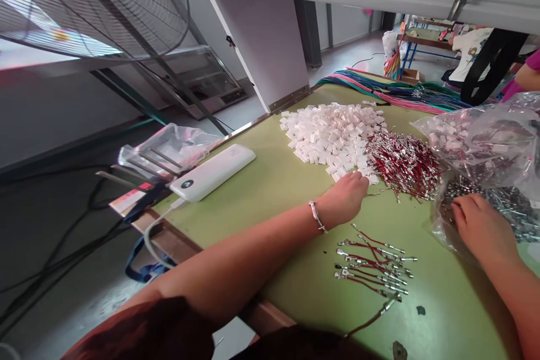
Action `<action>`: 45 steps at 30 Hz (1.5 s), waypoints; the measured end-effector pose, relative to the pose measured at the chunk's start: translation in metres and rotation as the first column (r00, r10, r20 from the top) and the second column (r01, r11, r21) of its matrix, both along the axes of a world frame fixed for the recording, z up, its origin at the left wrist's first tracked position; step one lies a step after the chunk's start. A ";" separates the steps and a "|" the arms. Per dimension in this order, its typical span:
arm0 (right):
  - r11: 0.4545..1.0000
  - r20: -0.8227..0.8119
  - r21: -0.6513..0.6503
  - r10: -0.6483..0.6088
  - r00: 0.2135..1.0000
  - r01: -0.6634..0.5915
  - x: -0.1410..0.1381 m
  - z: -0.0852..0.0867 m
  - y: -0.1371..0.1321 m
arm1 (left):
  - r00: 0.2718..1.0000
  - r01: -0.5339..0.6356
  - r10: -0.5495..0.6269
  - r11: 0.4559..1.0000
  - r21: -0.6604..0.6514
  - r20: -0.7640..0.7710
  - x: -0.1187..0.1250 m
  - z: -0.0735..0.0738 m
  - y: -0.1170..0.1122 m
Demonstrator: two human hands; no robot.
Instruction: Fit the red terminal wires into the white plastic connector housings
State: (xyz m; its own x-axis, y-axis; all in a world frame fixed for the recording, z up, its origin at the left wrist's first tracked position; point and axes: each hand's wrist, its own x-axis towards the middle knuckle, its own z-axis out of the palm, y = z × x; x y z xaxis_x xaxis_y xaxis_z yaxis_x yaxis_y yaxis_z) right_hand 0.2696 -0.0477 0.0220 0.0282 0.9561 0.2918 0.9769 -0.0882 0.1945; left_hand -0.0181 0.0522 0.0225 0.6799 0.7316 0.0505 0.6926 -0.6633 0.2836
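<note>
My left hand (343, 198) is closed at the near edge of a pile of small white plastic housings (333, 129); what its fingertips hold, if anything, is hidden. Just right of it lies a heap of short red wires with metal terminals (405, 166). Over a clear plastic bag of small dark metal parts (512, 214), my right hand (485, 225) has its fingers curled together, their tips at the parts; I cannot make out anything in them. Between my hands and nearer me, several red wire leads (371, 267) lie side by side on the green tabletop (295, 270).
A white power bank (215, 171) with a cable lies at the left table edge, beside metal prongs (139, 171). Bundled coloured wires (392, 90) run along the back. Another clear bag (485, 135) sits at right. A large fan (105, 5) stands left; people are beyond the table.
</note>
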 end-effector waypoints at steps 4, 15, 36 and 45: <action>0.992 -0.288 0.125 0.028 0.957 0.008 -0.021 0.008 -0.008 | 0.961 -0.014 0.089 0.962 -0.274 0.262 0.005 0.007 -0.010; 0.996 -0.916 -0.026 0.009 0.400 -0.082 -0.085 0.002 -0.021 | 0.902 0.162 0.057 0.874 -0.458 0.428 0.027 -0.002 -0.035; 0.945 -0.840 -0.103 0.085 0.536 -0.310 -0.087 0.011 -0.025 | 0.906 0.399 -0.401 0.916 0.043 0.135 0.017 -0.005 -0.039; 0.927 -0.780 -0.151 0.102 0.617 -0.344 -0.087 0.003 -0.027 | 0.842 0.474 -0.499 0.866 0.162 0.203 0.024 0.000 -0.011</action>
